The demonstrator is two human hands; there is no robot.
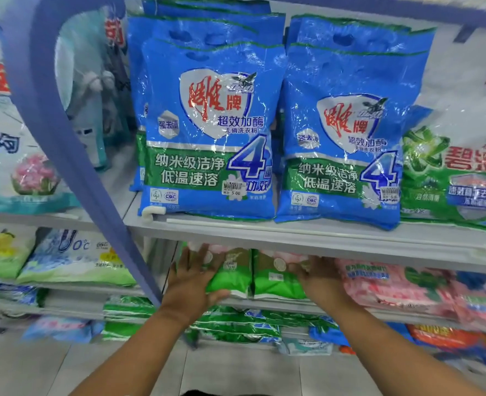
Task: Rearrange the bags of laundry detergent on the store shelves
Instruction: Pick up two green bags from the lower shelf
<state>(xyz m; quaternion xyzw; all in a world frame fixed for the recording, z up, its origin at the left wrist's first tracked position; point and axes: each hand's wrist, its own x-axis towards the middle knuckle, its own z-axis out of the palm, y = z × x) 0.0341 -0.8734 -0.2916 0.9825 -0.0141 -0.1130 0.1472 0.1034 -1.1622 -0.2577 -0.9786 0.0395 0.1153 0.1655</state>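
1. Left hand (192, 277) is laid flat, with the fingers spread, on the left side of a green bag (230, 277) on the lower shelf (336, 307); the thumb is hooked under the bottom corner of the bag, so the bag is pressed rather than fully gripped.
2. Right hand (317, 274) is placed against the right side of a second green bag (276, 278). Whether its fingers are closed around the bag cannot be told, because they are partly hidden.
3. Both green bags are kept upright, side by side, between the two hands, near the front edge of the shelf.
4. If the two bags are squeezed together too hard, the smooth plastic could slip and one bag could be pushed over the edge.
5. Pink bags (393, 284) are lying just beside the right hand; they could be disturbed if this hand is moved sideways.
6. Blue bags (207, 130) are leaned on the upper shelf (293, 232) directly above. If the upper shelf is knocked by an arm, they could probably tip forward.
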